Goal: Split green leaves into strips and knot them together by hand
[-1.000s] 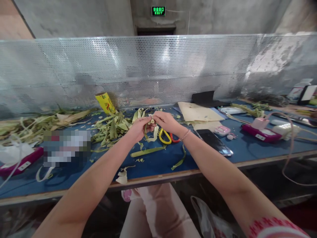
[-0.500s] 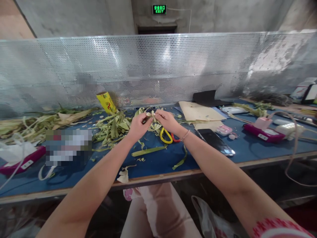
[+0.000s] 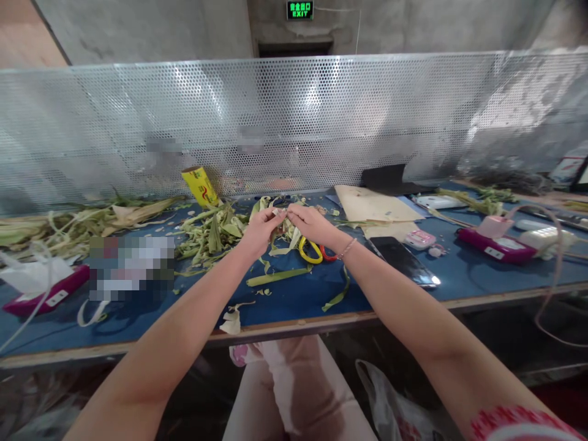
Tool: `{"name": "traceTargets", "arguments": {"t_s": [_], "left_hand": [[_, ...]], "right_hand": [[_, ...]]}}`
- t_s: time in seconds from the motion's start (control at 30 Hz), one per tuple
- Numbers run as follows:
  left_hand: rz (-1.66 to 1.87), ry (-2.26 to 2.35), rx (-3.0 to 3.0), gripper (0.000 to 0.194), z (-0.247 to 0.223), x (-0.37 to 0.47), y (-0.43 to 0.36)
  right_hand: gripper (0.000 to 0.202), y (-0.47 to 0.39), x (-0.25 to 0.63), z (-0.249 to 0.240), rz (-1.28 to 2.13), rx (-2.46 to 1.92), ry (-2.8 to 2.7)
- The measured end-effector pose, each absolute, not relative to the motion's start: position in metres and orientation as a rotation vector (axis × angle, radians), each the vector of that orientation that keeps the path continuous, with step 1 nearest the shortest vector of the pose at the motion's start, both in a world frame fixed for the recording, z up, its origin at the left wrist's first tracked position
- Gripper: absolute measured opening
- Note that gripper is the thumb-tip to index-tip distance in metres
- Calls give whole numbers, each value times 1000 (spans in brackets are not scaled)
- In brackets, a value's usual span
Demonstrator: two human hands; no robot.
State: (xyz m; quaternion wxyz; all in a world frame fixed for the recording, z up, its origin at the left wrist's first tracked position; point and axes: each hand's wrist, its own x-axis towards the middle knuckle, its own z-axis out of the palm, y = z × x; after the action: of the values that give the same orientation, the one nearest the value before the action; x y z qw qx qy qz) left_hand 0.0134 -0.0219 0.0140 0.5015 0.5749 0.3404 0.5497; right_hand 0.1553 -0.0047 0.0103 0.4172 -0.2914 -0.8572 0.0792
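My left hand (image 3: 263, 226) and my right hand (image 3: 313, 224) meet over the middle of the blue table (image 3: 285, 306). Their fingertips pinch together on a small pale plant piece (image 3: 280, 211), mostly hidden by the fingers. Under and beside the hands lie loose dried leaf strips (image 3: 285, 246). Scissors with a yellow and a red handle (image 3: 311, 250) rest just below my right hand, blades covered. A heap of green, curled plant pieces (image 3: 211, 229) sits to the left of my left hand. One flat green strip (image 3: 278, 277) lies nearer to me.
A yellow box (image 3: 201, 186) stands behind the heap, before a perforated metal screen (image 3: 294, 122). Long dried leaves (image 3: 133, 214) cover the back left. To the right lie a phone (image 3: 404, 260), brown paper (image 3: 376, 205), a pink case (image 3: 419, 239) and a magenta power strip (image 3: 496, 245) with cables.
The fingertips have drawn closer together, and less of the pale plant piece shows between them. The whole view has shifted slightly; the things on the table stay where they were.
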Motion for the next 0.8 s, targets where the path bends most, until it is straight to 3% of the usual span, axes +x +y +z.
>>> {"name": "traceTargets", "arguments": {"t_s": [0.47, 0.8], "left_hand": [[1394, 880, 1729, 24, 14, 4, -14], [1736, 1087, 2472, 8, 10, 7, -19]], "right_hand": [[21, -7, 160, 14, 148, -779, -2161], [22, -8, 150, 17, 490, -885, -1902]]}}
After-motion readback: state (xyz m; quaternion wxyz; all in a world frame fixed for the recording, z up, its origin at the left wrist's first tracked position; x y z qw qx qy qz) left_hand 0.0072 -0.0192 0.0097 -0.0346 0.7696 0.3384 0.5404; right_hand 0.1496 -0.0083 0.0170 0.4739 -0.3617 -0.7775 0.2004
